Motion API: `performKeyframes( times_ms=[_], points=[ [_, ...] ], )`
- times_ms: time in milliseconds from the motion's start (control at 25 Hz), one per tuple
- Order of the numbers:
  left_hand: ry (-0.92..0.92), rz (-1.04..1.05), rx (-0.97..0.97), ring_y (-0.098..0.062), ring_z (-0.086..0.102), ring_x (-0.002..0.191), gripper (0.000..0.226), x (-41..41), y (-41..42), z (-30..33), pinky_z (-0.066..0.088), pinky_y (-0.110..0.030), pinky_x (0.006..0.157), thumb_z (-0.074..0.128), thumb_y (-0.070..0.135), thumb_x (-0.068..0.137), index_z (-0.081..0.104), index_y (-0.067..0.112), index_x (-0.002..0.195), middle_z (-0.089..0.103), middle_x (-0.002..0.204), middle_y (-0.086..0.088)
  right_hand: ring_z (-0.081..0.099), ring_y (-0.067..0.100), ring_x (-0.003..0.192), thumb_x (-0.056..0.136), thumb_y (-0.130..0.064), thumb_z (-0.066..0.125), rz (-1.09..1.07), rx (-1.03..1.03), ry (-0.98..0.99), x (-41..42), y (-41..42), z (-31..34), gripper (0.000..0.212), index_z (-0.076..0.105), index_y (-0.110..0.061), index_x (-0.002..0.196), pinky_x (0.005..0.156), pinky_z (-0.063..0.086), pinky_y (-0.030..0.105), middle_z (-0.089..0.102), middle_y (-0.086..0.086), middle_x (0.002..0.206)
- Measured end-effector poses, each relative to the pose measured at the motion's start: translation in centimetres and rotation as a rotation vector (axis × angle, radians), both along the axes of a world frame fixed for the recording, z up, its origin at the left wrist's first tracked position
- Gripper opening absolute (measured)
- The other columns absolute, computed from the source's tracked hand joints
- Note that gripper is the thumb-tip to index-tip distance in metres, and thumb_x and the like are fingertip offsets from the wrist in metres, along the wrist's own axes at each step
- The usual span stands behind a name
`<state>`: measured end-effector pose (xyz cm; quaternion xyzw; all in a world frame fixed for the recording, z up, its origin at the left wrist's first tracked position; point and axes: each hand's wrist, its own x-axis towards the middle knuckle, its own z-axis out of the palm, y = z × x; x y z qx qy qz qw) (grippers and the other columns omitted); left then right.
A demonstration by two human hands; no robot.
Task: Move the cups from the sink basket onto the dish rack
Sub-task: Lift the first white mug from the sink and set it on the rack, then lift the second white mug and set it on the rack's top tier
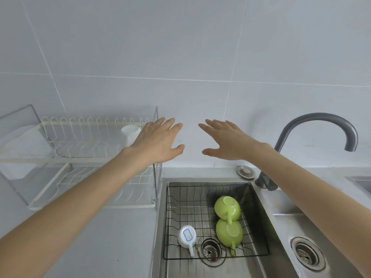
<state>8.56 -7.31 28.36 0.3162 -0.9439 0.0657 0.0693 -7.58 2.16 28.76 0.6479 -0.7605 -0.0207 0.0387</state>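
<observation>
A black wire sink basket [172, 221] lies in the left sink. Inside it, two green cups rest upside down, one [226, 207] behind the other [229, 232], and a white cup [187, 236] with a blue mark lies at the basket's front left. The white two-tier dish rack [66, 157] stands on the counter to the left, with a white cup [130, 133] on its upper tier. My left hand [158, 140] and my right hand [225, 140] are stretched out flat, fingers spread, palms down, high above the sink near the wall, holding nothing.
A dark curved faucet [321, 125] rises at the right behind the sink. A second sink with a drain [308, 252] lies to the right. A round metal cap [245, 171] sits on the sink's back edge. Grey tiled wall behind, grey counter [100, 237] in front of the rack.
</observation>
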Motion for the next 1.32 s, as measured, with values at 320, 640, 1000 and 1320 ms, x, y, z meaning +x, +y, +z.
performKeyframes(
  times_ms=[320,640,1000,1320],
  points=[
    [-0.036,0.041,0.138,-0.024,0.016,0.143,0.066,-3.0,3.0,-6.6,0.023,-0.042,0.113,0.038,0.045,0.091,0.013,0.017,0.145,0.013,0.157,-0.008,0.006,0.023,0.147,0.09,-0.044,0.047,0.012,0.078,-0.085,-4.1,2.7,-6.5,0.074,0.007,-0.021,0.148,0.121,0.007,0.039,0.007,0.006,0.159],
    [-0.054,0.103,0.371,-0.022,0.013,0.144,0.07,-4.5,2.6,-12.9,0.022,-0.04,0.115,0.04,0.044,0.091,0.006,0.017,0.146,0.007,0.158,-0.007,0.007,0.024,0.147,0.088,-0.039,0.053,0.024,0.169,-0.236,-6.1,2.2,-13.3,0.077,0.009,-0.021,0.148,0.119,0.007,0.037,0.008,0.006,0.159],
    [-0.181,0.16,0.634,-0.021,0.018,0.143,0.074,-4.2,2.0,-22.5,0.028,-0.038,0.112,0.047,0.038,0.089,0.004,0.019,0.146,0.008,0.158,-0.003,0.011,0.023,0.146,0.087,-0.03,0.057,0.012,0.346,-0.389,-6.3,0.9,-22.6,0.078,0.01,-0.02,0.148,0.119,0.011,0.036,0.011,0.007,0.159],
    [-0.201,0.243,0.725,-0.023,0.037,0.13,0.072,-4.8,2.9,-30.0,0.044,-0.037,0.093,0.053,0.027,0.087,0.01,0.019,0.144,0.024,0.15,0.0,0.026,0.025,0.141,0.088,-0.012,0.053,-0.05,0.456,-0.602,-4.5,-0.1,-30.2,0.071,0.014,-0.017,0.147,0.111,0.03,0.035,0.02,0.004,0.156]
  ],
)
